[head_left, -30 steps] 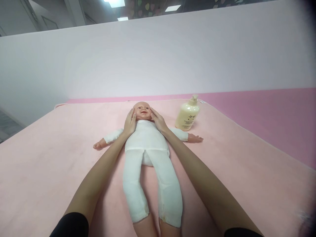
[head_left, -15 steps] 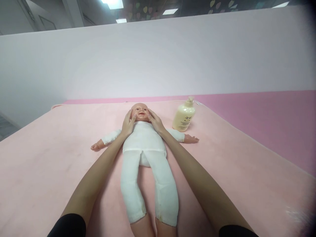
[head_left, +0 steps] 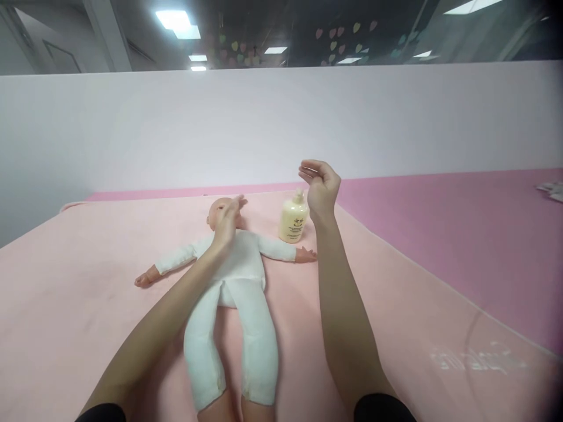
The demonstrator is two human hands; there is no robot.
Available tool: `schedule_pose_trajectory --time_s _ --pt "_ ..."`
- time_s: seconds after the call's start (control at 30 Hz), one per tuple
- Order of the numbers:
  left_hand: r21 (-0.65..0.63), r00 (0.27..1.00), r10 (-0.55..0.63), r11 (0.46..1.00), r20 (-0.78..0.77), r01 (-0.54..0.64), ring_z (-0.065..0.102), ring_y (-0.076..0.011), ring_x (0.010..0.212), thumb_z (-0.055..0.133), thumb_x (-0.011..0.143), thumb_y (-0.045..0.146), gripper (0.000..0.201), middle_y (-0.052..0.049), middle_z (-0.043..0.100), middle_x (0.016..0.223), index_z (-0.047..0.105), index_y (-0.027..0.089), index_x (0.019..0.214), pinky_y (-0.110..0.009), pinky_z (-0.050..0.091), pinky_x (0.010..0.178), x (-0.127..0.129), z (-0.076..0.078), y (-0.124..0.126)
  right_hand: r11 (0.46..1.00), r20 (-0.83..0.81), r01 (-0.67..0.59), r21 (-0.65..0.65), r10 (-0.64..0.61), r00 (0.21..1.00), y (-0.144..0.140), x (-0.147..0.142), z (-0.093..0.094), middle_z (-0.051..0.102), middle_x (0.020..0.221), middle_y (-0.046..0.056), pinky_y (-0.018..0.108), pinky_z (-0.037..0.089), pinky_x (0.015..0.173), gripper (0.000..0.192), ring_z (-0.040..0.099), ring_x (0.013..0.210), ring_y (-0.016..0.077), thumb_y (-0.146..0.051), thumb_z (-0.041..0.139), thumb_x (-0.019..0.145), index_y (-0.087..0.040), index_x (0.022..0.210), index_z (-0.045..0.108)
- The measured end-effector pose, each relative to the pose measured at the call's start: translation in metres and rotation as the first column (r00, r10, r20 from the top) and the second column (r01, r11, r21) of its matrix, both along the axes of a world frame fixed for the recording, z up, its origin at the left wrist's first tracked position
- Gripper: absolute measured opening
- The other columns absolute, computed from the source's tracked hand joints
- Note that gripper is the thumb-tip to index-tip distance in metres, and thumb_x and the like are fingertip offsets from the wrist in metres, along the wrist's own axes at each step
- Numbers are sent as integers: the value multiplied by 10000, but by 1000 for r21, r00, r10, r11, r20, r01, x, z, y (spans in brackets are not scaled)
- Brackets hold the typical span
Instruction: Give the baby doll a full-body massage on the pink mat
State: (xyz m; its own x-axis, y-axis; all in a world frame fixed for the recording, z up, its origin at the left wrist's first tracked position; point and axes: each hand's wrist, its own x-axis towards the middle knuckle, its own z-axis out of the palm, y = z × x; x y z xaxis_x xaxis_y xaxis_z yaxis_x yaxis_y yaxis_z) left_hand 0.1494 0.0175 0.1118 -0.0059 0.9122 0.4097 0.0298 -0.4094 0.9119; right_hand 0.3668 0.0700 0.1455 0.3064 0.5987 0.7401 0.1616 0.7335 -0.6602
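A baby doll (head_left: 240,255) in a white cloth suit lies on its back, arms spread to both sides. My left hand (head_left: 227,225) is at its head, fingers stretched out and hiding much of the face; whether the palm touches the face I cannot tell. Just left of my raised right hand (head_left: 323,187) stands a pale yellow pump bottle (head_left: 292,221), upright beside the doll's arm. The right hand's fingers are bent at the knuckles, pointing left above the pump, apart from it, and nothing shows in them.
A pale pink blanket (head_left: 97,281) lies under the doll and bottle, over a brighter pink surface (head_left: 461,234). Behind rises a white wall (head_left: 197,129) with dark glass above. At the far right edge lies a small whitish item (head_left: 552,190).
My right hand has left the doll's cheek and risen to the right, near the bottle's pump. My left hand has shifted over the face. The view has turned right.
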Motion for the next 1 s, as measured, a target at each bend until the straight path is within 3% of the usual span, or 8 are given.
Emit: schedule_pose_trajectory --time_s 0.07,0.17,0.27,0.47,0.63,0.83,0.9,1.0 --pt "-168 971 -220 958 88 232 507 -237 1266 318 924 477 474 -84 612 1274 595 205 1195 -436 397 1074 28 15 -8 996 -48 93 -13 -94 994 -1 19 -4 651 1071 20 471 442 1011 375 582 1106 201 -161 399 748 -235 992 675" --pt "-434 846 -451 726 286 534 559 -246 1208 268 927 467 495 -122 620 1254 626 170 1097 -429 463 1021 66 33 -4 986 -101 96 -138 -110 989 3 31 -15 689 989 28 466 445 1006 335 615 1020 211 -165 450 678 -199 896 702" --pt "-554 800 -425 578 423 600 573 -230 1190 236 929 440 498 -151 616 1246 618 141 1045 -391 497 990 93 42 14 966 -70 -28 -257 11 998 8 28 -25 710 939 42 443 467 973 285 630 969 225 -224 483 672 -183 828 717" --pt "-606 788 -356 504 503 615 623 -233 1104 179 927 408 531 -186 646 1145 578 107 1107 -377 538 931 112 43 42 984 -125 -14 -176 -8 992 10 11 -42 712 982 71 391 484 949 316 631 1024 240 -231 465 679 -168 816 743" --pt "-553 811 -403 594 424 584 638 -236 1074 161 934 398 560 -192 661 1110 566 83 1158 -379 524 950 108 39 36 983 6 115 -141 -115 993 5 10 -42 718 965 54 380 487 951 346 651 1002 218 -194 427 696 -178 836 743" --pt "-229 954 -286 938 -91 259 618 -236 1107 397 904 483 494 -151 661 1171 639 99 1098 -392 438 1032 25 -1 -18 936 501 346 -72 -265 824 -4 16 -19 697 1026 119 438 431 1007 331 628 1044 258 -143 427 728 -134 879 722" --pt "-71 886 -237 971 -400 228 585 -240 1159 392 907 508 487 -103 669 1173 687 144 1041 -410 376 1085 -16 -18 -42 922 556 387 0 -322 766 -9 11 -8 670 1101 134 456 405 1028 318 598 1101 273 -147 439 751 -136 916 710" --pt "-27 626 -253 937 -738 347 491 -216 1278 354 934 479 457 -53 623 1267 662 213 1142 -433 210 1176 -58 -36 -71 931 569 358 78 -336 750 -23 -7 8 656 1132 130 456 411 1014 310 588 1111 272 -171 432 801 -154 967 693"
